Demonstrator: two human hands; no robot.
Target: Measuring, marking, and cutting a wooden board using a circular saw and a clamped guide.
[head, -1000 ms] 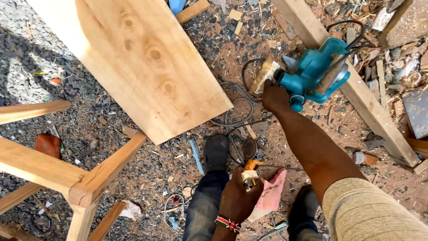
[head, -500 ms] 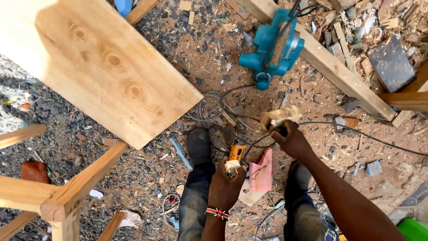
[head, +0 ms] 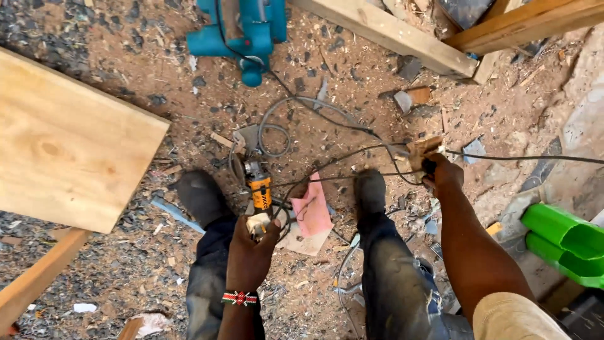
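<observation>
Left hand point(head: 250, 247) closed around a whitish plug point(head: 257, 223), low centre between the two legs, beaded wristband point(head: 239, 298) on the wrist. Plug sits just below an orange-and-grey grinder point(head: 259, 187) lying on the ground between the shoes; whether plug touches grinder, cannot tell. Right hand point(head: 442, 173) fingers curled tight on a small wooden socket block point(head: 420, 152), right of centre, held above the ground; a black cable point(head: 528, 158) runs from it toward the right edge. More thin cords point(head: 302, 119) loop over the dirt between grinder, block and a teal power planer point(head: 244, 30) lying at top centre. Pink scrap point(head: 311, 208) lies just right of the grinder, between the shoes point(head: 200, 195). Ground is sawdust, chips and grit. Pale wood panel point(head: 66, 145) fills the left, over a wooden frame rail point(head: 38, 283) at lower left. Timber beams point(head: 409, 38) cross the top right. Green plastic thing point(head: 563, 236) at right edge, near the right forearm, not touching it.
</observation>
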